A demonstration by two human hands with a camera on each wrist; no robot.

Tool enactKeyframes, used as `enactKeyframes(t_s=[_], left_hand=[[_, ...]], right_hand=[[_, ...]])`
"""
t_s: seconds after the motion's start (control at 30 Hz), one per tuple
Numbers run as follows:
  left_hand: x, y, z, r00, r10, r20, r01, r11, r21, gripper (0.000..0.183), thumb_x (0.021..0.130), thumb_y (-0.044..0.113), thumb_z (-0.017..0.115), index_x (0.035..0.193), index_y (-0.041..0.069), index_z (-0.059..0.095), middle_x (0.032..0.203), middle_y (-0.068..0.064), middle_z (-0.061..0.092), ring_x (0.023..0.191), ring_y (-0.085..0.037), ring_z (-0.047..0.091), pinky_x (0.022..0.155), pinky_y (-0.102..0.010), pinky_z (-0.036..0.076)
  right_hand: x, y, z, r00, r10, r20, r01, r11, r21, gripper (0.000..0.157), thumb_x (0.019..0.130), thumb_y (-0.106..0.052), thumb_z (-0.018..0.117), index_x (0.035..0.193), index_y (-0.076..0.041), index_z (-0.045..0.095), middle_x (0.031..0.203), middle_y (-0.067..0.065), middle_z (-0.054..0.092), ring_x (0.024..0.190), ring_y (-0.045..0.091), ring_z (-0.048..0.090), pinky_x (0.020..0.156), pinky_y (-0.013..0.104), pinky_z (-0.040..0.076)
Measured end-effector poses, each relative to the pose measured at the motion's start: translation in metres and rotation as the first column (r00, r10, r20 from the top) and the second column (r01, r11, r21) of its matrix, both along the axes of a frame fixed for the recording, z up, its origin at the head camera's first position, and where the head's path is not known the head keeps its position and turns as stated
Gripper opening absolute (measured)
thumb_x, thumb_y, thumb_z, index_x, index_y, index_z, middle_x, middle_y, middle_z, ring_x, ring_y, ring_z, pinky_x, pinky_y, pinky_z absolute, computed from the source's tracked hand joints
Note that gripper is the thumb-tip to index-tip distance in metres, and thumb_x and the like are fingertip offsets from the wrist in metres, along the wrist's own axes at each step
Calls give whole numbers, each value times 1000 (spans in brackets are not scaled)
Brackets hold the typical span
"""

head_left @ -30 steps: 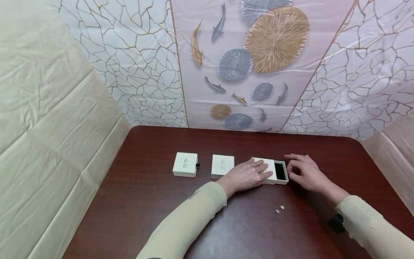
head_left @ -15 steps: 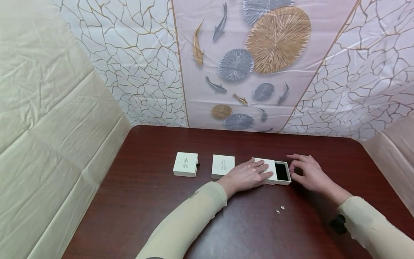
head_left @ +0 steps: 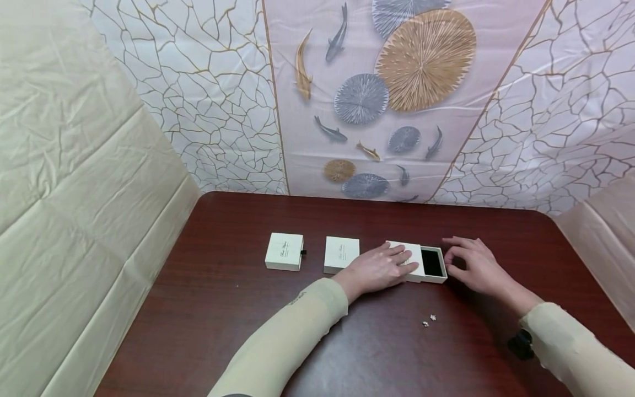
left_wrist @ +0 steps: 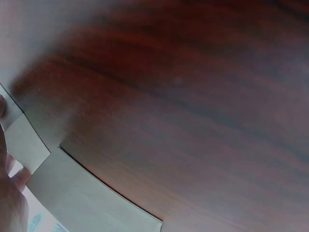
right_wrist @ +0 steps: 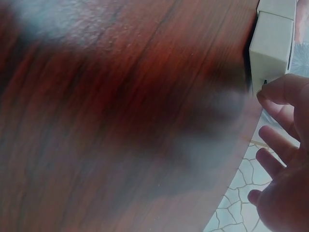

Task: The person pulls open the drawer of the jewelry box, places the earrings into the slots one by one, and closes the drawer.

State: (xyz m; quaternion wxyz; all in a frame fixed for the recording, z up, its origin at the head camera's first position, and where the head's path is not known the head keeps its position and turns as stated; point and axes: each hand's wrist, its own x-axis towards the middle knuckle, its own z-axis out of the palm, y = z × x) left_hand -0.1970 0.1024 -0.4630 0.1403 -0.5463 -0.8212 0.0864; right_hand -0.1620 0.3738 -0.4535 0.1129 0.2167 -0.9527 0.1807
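A white drawer box (head_left: 415,255) lies on the table's right half, its drawer (head_left: 444,270) partly slid out to the right and showing a black lining (head_left: 431,263). My left hand (head_left: 379,267) rests on the box's sleeve with fingers spread across the top. At the drawer's outer end, my right hand (head_left: 473,267) pinches the small dark pull tab (right_wrist: 265,82) between thumb and forefinger. The other right fingers stand apart, as the right wrist view shows. Two tiny silvery pieces (head_left: 425,324) lie on the table nearer to me, below the box.
Two more white boxes stand to the left: the middle box (head_left: 341,251) beside my left wrist, and the far-left box (head_left: 284,251) with a black tab on its right side. The dark red wooden table (head_left: 238,320) ends at a patterned cloth backdrop (head_left: 317,176).
The drawer has slid a little farther right out of its sleeve, with my right hand moving along. My left hand stays in place on the box.
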Motion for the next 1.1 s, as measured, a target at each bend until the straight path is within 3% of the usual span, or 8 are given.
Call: enactKeyframes(t_s=[0.2, 0.4, 0.83, 1.1], left_hand=[[0, 0, -1, 1000, 0, 3, 0, 1000, 4, 44, 101, 41, 43, 144, 29, 46, 148, -1, 44, 139, -18, 37, 111, -41, 35], [-1, 0, -2, 1000, -6, -7, 6, 1000, 8, 44, 101, 41, 44, 143, 29, 46, 147, -1, 45, 139, -19, 38, 110, -41, 36], [-1, 0, -2, 999, -18, -35, 19, 1000, 18, 44, 101, 41, 46, 142, 28, 48, 145, -2, 48, 137, -20, 41, 108, -41, 39], [-1, 1, -1, 999, -23, -32, 24, 1000, 19, 43, 101, 41, 45, 142, 28, 48, 145, -2, 48, 137, -20, 41, 108, -41, 39]], right_hand=[[12, 1, 8, 999, -18, -43, 18, 1000, 0, 16, 75, -11, 77, 83, -17, 65, 125, 20, 58, 119, 45, 45, 103, 71, 21], [29, -1, 19, 995, -16, -99, 20, 999, 36, 21, 73, -14, 79, 91, -15, 67, 126, 18, 58, 122, 41, 44, 113, 61, 14], [63, -17, 31, 977, 57, -204, -40, 995, 89, 30, 69, -20, 80, 98, -17, 71, 123, 10, 62, 124, 34, 45, 118, 52, 10], [83, -31, 28, 961, 125, -245, -95, 987, 129, 27, 75, -30, 73, 99, -17, 72, 116, 7, 64, 116, 31, 50, 117, 53, 8]])
